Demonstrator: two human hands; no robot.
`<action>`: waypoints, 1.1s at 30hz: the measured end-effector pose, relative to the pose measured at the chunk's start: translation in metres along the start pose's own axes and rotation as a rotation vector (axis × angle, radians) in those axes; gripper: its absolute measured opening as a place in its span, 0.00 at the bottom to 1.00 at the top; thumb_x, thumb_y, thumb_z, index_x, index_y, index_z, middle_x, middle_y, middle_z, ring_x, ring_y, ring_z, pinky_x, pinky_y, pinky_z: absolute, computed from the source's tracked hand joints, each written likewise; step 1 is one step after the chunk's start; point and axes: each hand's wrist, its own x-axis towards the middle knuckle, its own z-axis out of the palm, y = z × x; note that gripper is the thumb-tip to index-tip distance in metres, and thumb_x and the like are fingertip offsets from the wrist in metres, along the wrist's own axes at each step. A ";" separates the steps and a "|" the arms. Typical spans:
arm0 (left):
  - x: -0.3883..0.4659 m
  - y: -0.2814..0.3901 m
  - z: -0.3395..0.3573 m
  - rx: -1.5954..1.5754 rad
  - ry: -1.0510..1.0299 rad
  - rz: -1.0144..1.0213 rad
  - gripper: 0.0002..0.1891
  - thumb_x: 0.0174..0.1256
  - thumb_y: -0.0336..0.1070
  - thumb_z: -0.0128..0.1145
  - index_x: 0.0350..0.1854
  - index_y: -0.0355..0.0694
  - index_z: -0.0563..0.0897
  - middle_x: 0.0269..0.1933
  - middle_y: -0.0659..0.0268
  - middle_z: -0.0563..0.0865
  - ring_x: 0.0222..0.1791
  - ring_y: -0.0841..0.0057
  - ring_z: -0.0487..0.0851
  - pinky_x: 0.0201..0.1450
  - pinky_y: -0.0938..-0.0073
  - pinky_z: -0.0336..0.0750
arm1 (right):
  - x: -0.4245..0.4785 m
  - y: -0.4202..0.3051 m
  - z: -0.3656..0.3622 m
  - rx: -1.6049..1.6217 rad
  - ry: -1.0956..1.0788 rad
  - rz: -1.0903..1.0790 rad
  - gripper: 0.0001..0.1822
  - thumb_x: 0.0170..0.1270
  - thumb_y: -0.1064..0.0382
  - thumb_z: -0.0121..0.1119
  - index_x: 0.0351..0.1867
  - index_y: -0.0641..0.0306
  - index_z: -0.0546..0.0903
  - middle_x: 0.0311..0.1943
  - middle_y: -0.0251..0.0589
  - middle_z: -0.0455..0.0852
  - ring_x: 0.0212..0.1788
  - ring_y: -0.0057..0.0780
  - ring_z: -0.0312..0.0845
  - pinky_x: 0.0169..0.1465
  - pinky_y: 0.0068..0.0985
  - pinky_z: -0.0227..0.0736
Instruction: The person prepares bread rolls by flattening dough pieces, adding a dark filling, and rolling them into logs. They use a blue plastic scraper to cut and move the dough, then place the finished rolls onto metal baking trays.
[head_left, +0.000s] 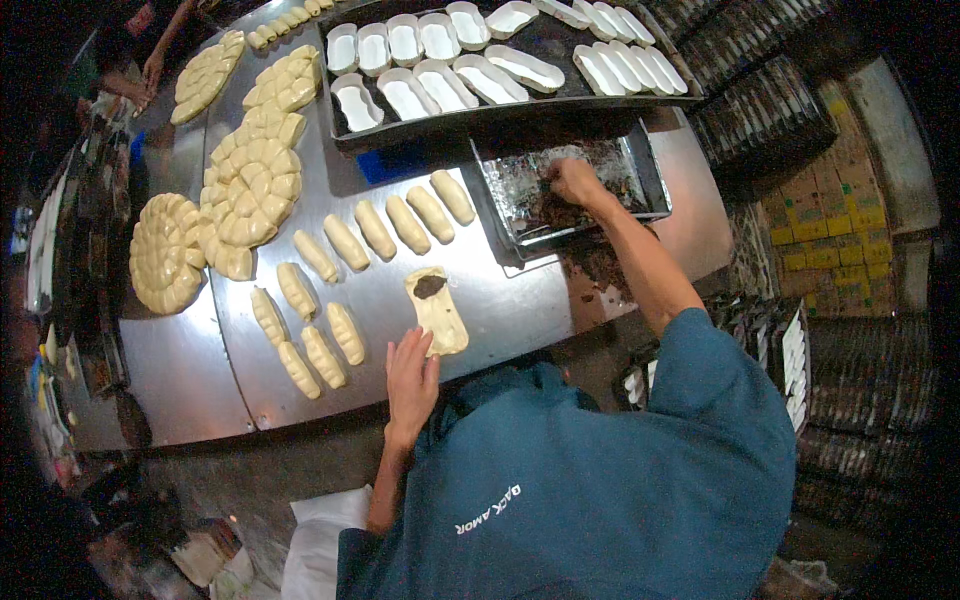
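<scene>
A flattened strip of dough (444, 326) lies on the metal table, with a dark clump of filling (430, 286) near its far end. My left hand (412, 373) is at the near left edge of this dough, its fingers extended and nothing gripped. Over a metal pan (654, 169) of dark crumbly filling is my right hand (576, 182), fingers curled down into the filling; whether it grips any is hidden. Several rolled dough pieces (375, 229) form a slanted row to the left of the pan, and more rolls (323, 357) lie nearer the table's front edge.
Beyond the pan, a large dark tray (517, 116) holds white paper baking cups (491, 79). Clustered dough balls (251, 184) cover part of the table's left side. Dark crumbs (596, 266) lie beside the pan. Another person's arm (159, 60) reaches in at the far left. Stacked trays stand at right.
</scene>
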 end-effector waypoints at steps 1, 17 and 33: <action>0.001 0.001 0.002 -0.001 0.012 -0.005 0.17 0.67 0.32 0.54 0.57 0.37 0.77 0.62 0.53 0.76 0.66 0.57 0.70 0.71 0.48 0.54 | -0.003 0.000 -0.015 0.025 0.030 -0.006 0.19 0.51 0.63 0.62 0.46 0.63 0.84 0.41 0.57 0.85 0.46 0.52 0.82 0.50 0.41 0.76; 0.012 0.004 0.022 0.237 0.047 0.061 0.18 0.63 0.32 0.56 0.56 0.38 0.78 0.66 0.50 0.70 0.71 0.53 0.62 0.72 0.40 0.48 | -0.027 -0.026 0.020 -0.147 0.120 -0.332 0.19 0.53 0.64 0.62 0.46 0.72 0.80 0.33 0.61 0.82 0.36 0.64 0.79 0.46 0.47 0.75; 0.003 -0.026 -0.004 -0.282 0.243 -0.134 0.14 0.65 0.30 0.56 0.51 0.34 0.81 0.55 0.51 0.82 0.57 0.59 0.80 0.61 0.65 0.73 | -0.091 -0.153 -0.039 1.215 -0.145 -0.093 0.11 0.59 0.67 0.65 0.41 0.72 0.83 0.34 0.38 0.86 0.35 0.26 0.83 0.42 0.23 0.79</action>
